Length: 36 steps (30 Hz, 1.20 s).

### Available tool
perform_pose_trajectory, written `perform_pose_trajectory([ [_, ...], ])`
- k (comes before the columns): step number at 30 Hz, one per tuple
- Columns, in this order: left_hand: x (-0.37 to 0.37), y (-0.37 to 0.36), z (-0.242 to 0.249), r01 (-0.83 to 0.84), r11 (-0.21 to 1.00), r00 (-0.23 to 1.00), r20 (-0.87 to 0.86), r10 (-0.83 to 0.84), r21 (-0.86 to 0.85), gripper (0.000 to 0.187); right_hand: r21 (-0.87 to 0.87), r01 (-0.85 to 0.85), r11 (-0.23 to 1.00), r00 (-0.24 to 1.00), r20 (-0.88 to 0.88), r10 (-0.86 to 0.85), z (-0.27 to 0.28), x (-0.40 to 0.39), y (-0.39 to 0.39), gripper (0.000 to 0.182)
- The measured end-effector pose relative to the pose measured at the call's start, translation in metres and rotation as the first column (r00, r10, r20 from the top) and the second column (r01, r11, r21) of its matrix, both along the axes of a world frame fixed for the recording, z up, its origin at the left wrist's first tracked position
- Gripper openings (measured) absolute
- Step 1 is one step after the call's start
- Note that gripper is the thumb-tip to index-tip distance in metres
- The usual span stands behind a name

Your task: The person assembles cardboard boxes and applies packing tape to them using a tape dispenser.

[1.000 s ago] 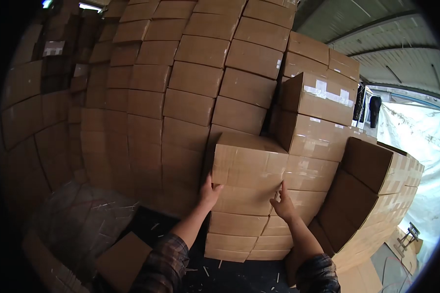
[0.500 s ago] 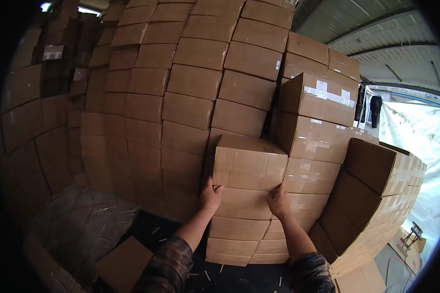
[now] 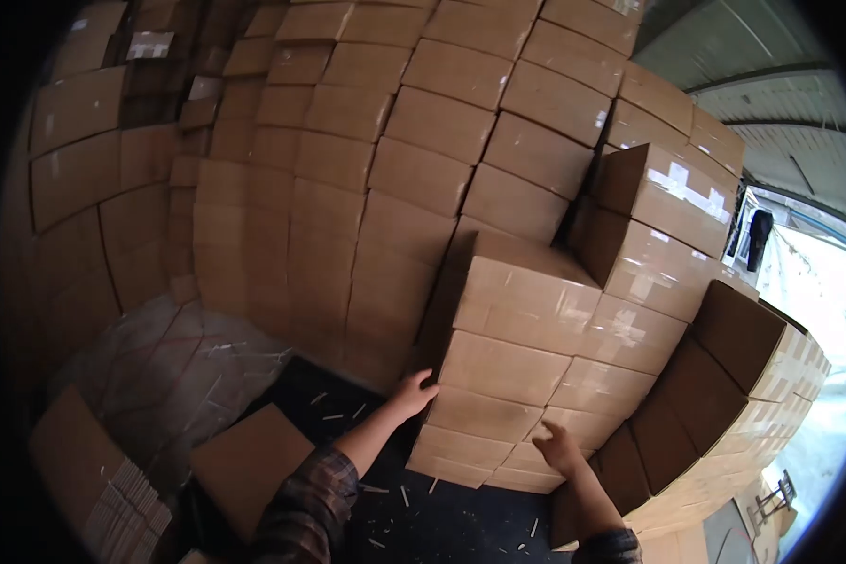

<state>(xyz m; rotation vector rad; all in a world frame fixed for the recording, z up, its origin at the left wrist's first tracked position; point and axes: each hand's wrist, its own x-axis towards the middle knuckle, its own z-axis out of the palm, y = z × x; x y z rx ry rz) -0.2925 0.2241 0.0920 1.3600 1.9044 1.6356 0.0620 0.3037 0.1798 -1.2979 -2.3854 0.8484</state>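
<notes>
A short stack of closed brown cartons stands in front of me, with a top carton (image 3: 526, 299) above a second carton (image 3: 503, 367). My left hand (image 3: 414, 395) is at the left edge of the stack, fingers curled apart, holding nothing visible; whether it touches the cardboard is unclear. Lower on the right, my right hand (image 3: 559, 447) is in front of the lower cartons with its fingers apart and nothing in it.
Tall carton walls (image 3: 432, 113) rise behind and to the left. Open-sided cartons (image 3: 724, 338) stand at the right. Flattened cardboard (image 3: 113, 479), a loose cardboard sheet (image 3: 254, 461) and clear plastic film (image 3: 179, 362) lie at the lower left. Scraps litter the dark floor (image 3: 414, 517).
Both hands have come away from the lower edge of the top carton and sit lower on the stack. The view has shifted, so the cartons appear further right and tilted.
</notes>
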Motion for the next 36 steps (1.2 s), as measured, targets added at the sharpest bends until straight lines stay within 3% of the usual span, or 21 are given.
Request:
perform_pose_trajectory([
  [2,0.006,-0.081,-0.007,0.108,0.965,0.980,0.186,-0.064,-0.238,0.059,0.083,-0.099,0.992,0.995,-0.022,0.102,-0.077,0.045,-0.007,0.055],
  [4,-0.017,-0.132,-0.080,0.160,0.911,0.939,0.344,-0.021,-0.381,0.053,0.019,-0.224,0.974,0.965,-0.139,0.224,-0.114,0.096,-0.039,0.044],
  [6,-0.036,-0.198,-0.147,0.141,0.905,0.969,0.244,-0.043,-0.401,0.030,-0.447,-0.076,0.891,0.990,-0.140,0.014,-0.115,0.130,-0.082,0.048],
  [7,-0.023,-0.241,-0.158,-0.091,0.890,0.961,0.196,0.197,-0.448,0.027,-0.328,-0.043,0.944,0.998,0.020,0.053,-0.138,0.157,-0.087,0.048],
  [8,-0.037,-0.266,-0.238,-0.077,0.925,0.927,0.315,0.204,-0.372,0.028,-0.358,0.037,0.933,0.994,0.107,0.001,-0.140,0.175,-0.103,0.047],
  [9,-0.018,-0.332,-0.213,-0.091,0.904,0.894,0.365,0.260,-0.419,0.028,-0.374,0.113,0.920,0.981,0.191,-0.043,-0.140,0.190,-0.116,0.047],
  [10,0.015,-0.360,-0.153,-0.260,0.842,0.705,0.503,0.500,-0.473,0.028,-0.389,0.152,0.909,0.979,0.186,-0.084,-0.144,0.206,-0.127,0.047],
  [13,-0.009,-0.417,-0.319,-0.236,0.635,0.613,0.394,0.685,-0.735,0.031,-0.136,0.093,0.986,0.923,0.383,-0.034,-0.156,0.251,-0.137,0.042],
  [15,-0.003,-0.449,-0.387,-0.608,0.471,0.427,0.237,0.873,-0.639,0.030,-0.140,0.150,0.979,0.952,0.289,-0.105,-0.155,0.264,-0.142,0.038],
  [19,0.005,-0.473,-0.360,-0.703,0.382,0.280,0.260,0.924,-0.600,0.027,-0.182,0.300,0.936,0.926,0.293,-0.239,-0.157,0.277,-0.140,0.041],
  [21,-0.009,-0.476,-0.356,-0.643,0.157,0.210,0.025,0.977,-0.750,0.025,-0.175,0.300,0.938,0.917,0.324,-0.232,-0.156,0.277,-0.137,0.041],
  [22,-0.017,-0.480,-0.373,-0.641,0.158,0.209,0.027,0.978,-0.751,0.025,-0.180,0.295,0.938,0.921,0.315,-0.229,-0.157,0.274,-0.138,0.041],
  [24,-0.041,-0.481,-0.399,-0.516,0.097,0.398,-0.138,0.907,-0.851,0.038,-0.179,0.309,0.934,0.913,0.330,-0.239,-0.161,0.276,-0.135,0.042],
  [26,-0.051,-0.472,-0.387,-0.507,-0.127,0.496,-0.409,0.766,-0.853,0.040,-0.190,0.355,0.915,0.907,0.306,-0.288,-0.171,0.276,-0.136,0.042],
  [27,-0.051,-0.468,-0.372,-0.476,-0.137,0.467,-0.381,0.798,-0.869,0.040,-0.222,0.287,0.932,0.911,0.363,-0.194,-0.196,0.311,-0.114,0.040],
  [28,-0.047,-0.465,-0.358,-0.447,-0.144,0.432,-0.354,0.829,-0.883,0.039,0.123,-0.294,0.948,0.728,0.671,0.138,-0.204,0.325,-0.117,0.026],
  [29,-0.040,-0.460,-0.346,-0.507,-0.220,0.300,-0.409,0.862,-0.834,0.041,0.027,0.014,1.000,0.742,0.670,-0.028,-0.192,0.298,-0.129,0.016],
  [30,-0.040,-0.472,-0.392,-0.609,-0.211,0.275,-0.454,0.848,-0.764,0.047,0.136,-0.324,0.936,0.720,0.677,0.150,-0.195,0.302,-0.129,0.012],
  [34,-0.043,-0.495,-0.384,-0.625,0.034,0.104,-0.040,0.994,-0.780,0.048,0.100,-0.212,0.972,0.774,0.624,0.105,-0.199,0.286,-0.141,0.025],
  [35,-0.042,-0.504,-0.404,-0.641,0.040,0.104,-0.036,0.994,-0.766,0.048,0.070,-0.190,0.979,0.752,0.652,0.099,-0.195,0.273,-0.145,0.027],
  [36,-0.042,-0.507,-0.429,-0.656,-0.001,0.284,-0.248,0.926,-0.755,0.047,0.036,-0.168,0.985,0.724,0.682,0.099,-0.191,0.265,-0.148,0.028],
])
